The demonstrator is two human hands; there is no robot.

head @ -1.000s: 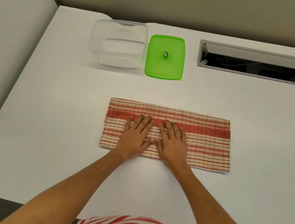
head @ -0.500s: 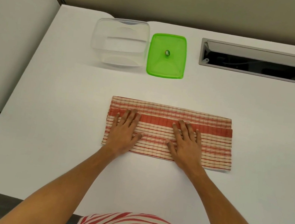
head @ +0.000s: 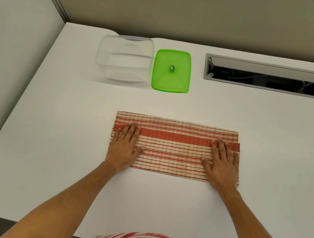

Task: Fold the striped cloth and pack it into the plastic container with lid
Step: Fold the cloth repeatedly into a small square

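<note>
The red-and-cream striped cloth (head: 174, 149) lies folded into a long flat band in the middle of the white table (head: 63, 144). My left hand (head: 125, 144) rests palm down on its left end, fingers spread. My right hand (head: 221, 163) lies flat on its right end the same way. Neither hand grips the fabric. Behind the cloth, at the table's far side, stands the clear plastic container (head: 124, 58), with nothing inside. Its green lid (head: 172, 71) lies flat just to the right of it, touching or nearly touching.
A grey cable hatch (head: 268, 76) is set into the table at the far right, its flap raised. A white partition panel (head: 13, 47) borders the table's left side. Bare table surface lies between the cloth and the container.
Both hands slid apart along the cloth, from side by side at its middle out to its two ends, pressing it flat. The cloth, container and lid stayed in place.
</note>
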